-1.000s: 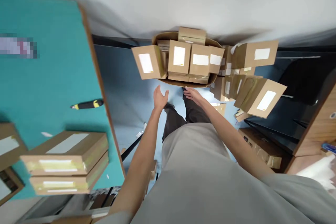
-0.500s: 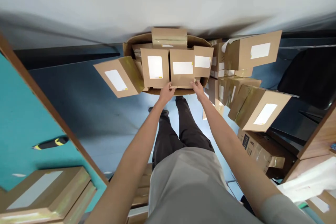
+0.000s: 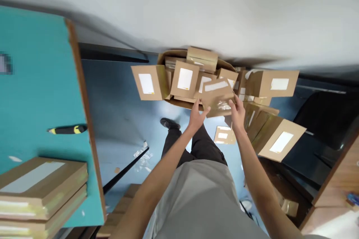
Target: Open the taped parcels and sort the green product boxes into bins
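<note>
A small cardboard box (image 3: 215, 99) with a white label and clear tape is held up between my hands, tilted. My left hand (image 3: 197, 116) grips its left lower edge, thumb and fingers apart around the corner. At its right side, my right hand (image 3: 238, 115) presses with the thumb on the near face. Behind it stands a large open carton (image 3: 179, 102) packed with several labelled boxes, among them an upright box (image 3: 184, 79). Another box (image 3: 150, 82) leans out over the carton's left side.
Several boxes are piled to the right, including a labelled box (image 3: 280, 140). A flat box (image 3: 224, 135) lies on the floor near my feet. On the left, a teal table (image 3: 42, 97) bears a black-and-yellow cutter (image 3: 67, 130) and stacked boxes (image 3: 42, 183). A wall rises behind the carton.
Both hands have lifted a box out of the carton's front row and raised it toward me, tilting it. The view has swung left, showing more of the teal table.
</note>
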